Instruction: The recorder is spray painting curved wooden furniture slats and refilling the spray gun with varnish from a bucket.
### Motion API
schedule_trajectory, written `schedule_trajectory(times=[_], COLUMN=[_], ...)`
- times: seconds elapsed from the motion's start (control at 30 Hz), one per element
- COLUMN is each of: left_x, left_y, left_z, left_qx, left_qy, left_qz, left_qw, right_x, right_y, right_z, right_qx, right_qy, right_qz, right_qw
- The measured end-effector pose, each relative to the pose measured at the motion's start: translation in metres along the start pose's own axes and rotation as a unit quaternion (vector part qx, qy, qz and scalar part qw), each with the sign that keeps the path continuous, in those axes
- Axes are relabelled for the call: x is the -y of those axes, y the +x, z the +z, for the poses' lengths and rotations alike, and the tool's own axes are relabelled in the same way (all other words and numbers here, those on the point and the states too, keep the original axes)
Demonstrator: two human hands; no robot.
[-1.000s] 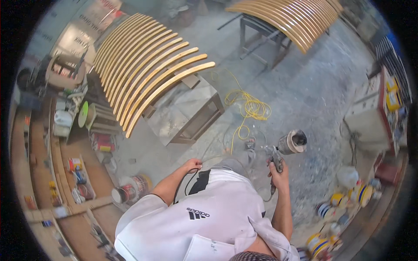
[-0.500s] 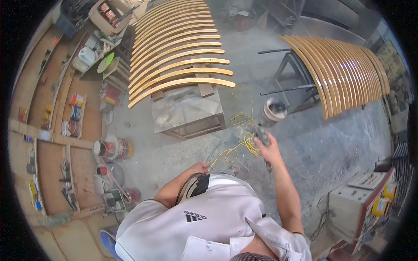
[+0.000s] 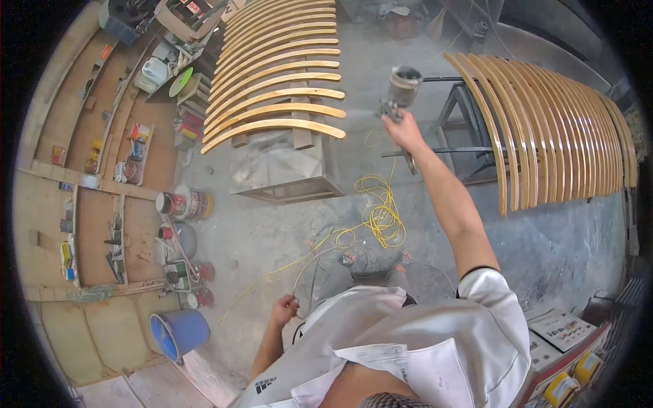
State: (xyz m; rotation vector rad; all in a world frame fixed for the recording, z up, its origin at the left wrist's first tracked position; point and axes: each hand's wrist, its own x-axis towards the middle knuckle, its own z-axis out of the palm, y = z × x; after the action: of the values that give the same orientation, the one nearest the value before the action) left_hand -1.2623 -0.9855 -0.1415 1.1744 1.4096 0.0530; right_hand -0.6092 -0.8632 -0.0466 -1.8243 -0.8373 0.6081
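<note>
My right hand [image 3: 403, 130] is closed round a paint spray gun [image 3: 390, 109] with a grey cup [image 3: 406, 85] on it. My arm is stretched forward between two sets of curved wooden slats. Low by my left side, my left hand [image 3: 284, 310] is closed on a thin hose [image 3: 299, 279], partly hidden by my shirt. The pale curved slats [image 3: 275, 109] lie side by side in rows at the left. Glossier brown slats [image 3: 544, 136] rest on a dark metal stand [image 3: 459, 115] at the right, nearest the spray gun.
A yellow hose [image 3: 381, 211] lies tangled on the grey floor before my feet. A metal-topped stand [image 3: 286, 170] carries the left slats. Paint buckets [image 3: 183, 202] and a blue bucket [image 3: 180, 333] stand along the left shelves [image 3: 102, 177]. A control box [image 3: 561, 330] sits at lower right.
My right hand has carried the spray gun forward, its arm now straighter. My left hand has moved back and left. My body has turned, and the blue bucket shows more fully.
</note>
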Motion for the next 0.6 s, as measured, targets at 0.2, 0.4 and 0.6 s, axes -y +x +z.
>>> schedule_trajectory(times=[0.2,0.4,0.6], left_x=[0.007,0.024,0.057], left_y=[-0.084,-0.093,-0.048], left_z=[0.083,0.1,0.071], left_qx=[-0.048,-0.073,-0.012], left_qy=[-0.057,-0.064,-0.099], left_qz=[-0.014,-0.008,-0.039], left_qw=[0.997,0.995,0.994], right_x=[0.008,-0.008,-0.085], right_y=[0.084,0.053,-0.061], right_z=[-0.014,-0.022,0.003], right_qx=[-0.137,-0.11,-0.062], right_qy=[0.045,0.069,-0.009], right_qz=[-0.067,-0.055,-0.116], right_qw=[0.987,0.99,0.991])
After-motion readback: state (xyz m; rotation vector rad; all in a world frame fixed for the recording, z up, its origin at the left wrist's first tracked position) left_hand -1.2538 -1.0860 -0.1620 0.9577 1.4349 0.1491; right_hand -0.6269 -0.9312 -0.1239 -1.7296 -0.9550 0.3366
